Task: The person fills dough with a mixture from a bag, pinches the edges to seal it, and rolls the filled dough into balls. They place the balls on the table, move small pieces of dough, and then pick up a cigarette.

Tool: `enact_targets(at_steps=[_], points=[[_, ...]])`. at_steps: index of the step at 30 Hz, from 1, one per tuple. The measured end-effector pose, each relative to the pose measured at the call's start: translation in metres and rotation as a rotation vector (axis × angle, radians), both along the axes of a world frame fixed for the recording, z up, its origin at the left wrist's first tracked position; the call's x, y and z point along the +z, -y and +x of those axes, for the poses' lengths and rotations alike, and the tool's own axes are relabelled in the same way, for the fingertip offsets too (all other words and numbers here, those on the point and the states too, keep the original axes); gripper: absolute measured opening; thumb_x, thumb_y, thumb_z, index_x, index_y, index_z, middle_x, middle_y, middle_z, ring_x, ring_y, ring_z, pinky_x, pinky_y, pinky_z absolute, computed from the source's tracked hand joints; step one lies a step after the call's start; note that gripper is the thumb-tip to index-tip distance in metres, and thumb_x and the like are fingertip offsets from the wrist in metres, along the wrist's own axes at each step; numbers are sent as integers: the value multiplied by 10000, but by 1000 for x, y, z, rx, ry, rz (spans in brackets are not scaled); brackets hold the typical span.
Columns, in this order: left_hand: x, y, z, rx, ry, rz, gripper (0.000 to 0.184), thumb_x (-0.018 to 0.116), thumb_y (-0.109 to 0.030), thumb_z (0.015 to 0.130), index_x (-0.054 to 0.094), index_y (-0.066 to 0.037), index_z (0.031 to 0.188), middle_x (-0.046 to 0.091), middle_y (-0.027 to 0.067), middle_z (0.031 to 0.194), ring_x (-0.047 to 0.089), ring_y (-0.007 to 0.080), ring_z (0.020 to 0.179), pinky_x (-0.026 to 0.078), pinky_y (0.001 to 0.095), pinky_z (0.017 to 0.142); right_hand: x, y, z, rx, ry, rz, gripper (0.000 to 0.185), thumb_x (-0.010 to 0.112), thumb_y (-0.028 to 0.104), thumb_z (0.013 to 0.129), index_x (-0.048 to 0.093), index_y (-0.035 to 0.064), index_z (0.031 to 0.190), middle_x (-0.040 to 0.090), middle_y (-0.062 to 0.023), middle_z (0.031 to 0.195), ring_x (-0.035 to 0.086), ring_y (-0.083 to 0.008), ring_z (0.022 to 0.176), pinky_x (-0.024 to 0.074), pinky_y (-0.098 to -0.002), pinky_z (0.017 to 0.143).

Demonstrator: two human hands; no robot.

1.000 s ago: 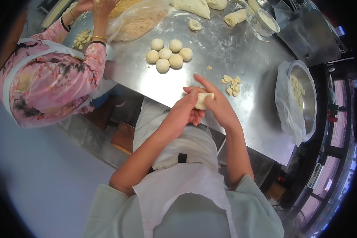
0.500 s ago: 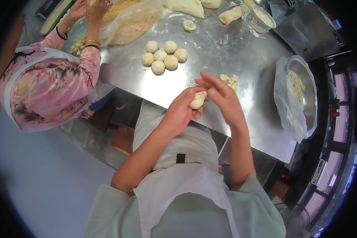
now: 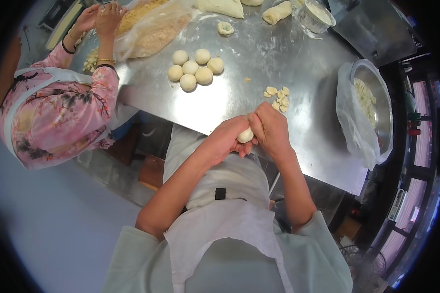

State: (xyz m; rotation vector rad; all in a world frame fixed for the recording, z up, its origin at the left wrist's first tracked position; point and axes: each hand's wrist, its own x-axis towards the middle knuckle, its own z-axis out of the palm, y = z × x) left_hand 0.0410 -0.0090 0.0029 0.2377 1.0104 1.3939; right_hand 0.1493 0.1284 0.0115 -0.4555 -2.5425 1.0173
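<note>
A pale dough ball (image 3: 245, 136) sits in my left hand (image 3: 225, 140), whose fingers curl round it from below just off the table's near edge. My right hand (image 3: 273, 128) is closed against the upper right side of the same ball, with its thumb and curled fingers pinching there. What lies inside that pinch is hidden. Just beyond my right hand, several small yellowish dough pieces (image 3: 280, 97) lie loose on the metal table (image 3: 220, 108). Several smooth round dough balls (image 3: 189, 67) sit in a cluster further to the left.
A steel bowl (image 3: 386, 117) lined with a plastic bag holds pale shreds at the right. At the back are a dough roll (image 3: 277, 13), a small dough ring (image 3: 225, 28), and a flour tub (image 3: 317, 14). A co-worker in pink (image 3: 66, 110) stands left, beside a bag of crumbly filling (image 3: 154, 36).
My right hand has gone from spread fingers to a closed pinch on the dough ball. The ball looks rounder and smoother now. The view has shifted slightly.
</note>
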Motion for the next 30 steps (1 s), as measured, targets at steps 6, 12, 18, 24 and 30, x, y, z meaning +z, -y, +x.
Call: enact_targets(at_steps=[6,12,18,24,30], points=[[1,5,-8,-43,-13,118,393,435,-367,1120,621,-22,1147,663,88,960,608,133,708,499,273,591,-29,-26,-23,-394,15,-24,215,675,215,1002,598,44,898,585,-106,677,584,-340,622,481,-424,610],[-13,9,-9,331,389,89,343,501,-293,1105,617,-6,1255,658,105,1125,649,171,959,558,321,845,-20,-56,-21,-486,-48,-72,132,670,169,1000,687,44,1037,657,-112,877,649,-268,780,508,-398,705],[-16,-3,-6,482,-1125,1,379,602,-150,1011,587,23,1348,595,154,1316,635,296,1130,497,428,1040,-29,-48,-4,-488,-174,-20,166,661,58,978,733,41,1127,646,-79,991,606,-158,844,504,-290,757],[-32,-17,7,400,-1675,185,386,625,-52,950,624,11,1331,617,187,1327,565,434,1259,361,509,1167,-30,-27,-12,-338,-188,-296,179,654,15,971,734,22,1131,676,-51,973,569,-104,795,485,-258,748],[-41,21,-28,729,-1293,5,222,621,33,938,712,-27,1132,703,140,1059,677,301,933,539,380,841,-17,0,0,-138,201,-239,597,834,188,847,591,34,1370,626,-137,1202,625,-250,942,541,-367,845]])
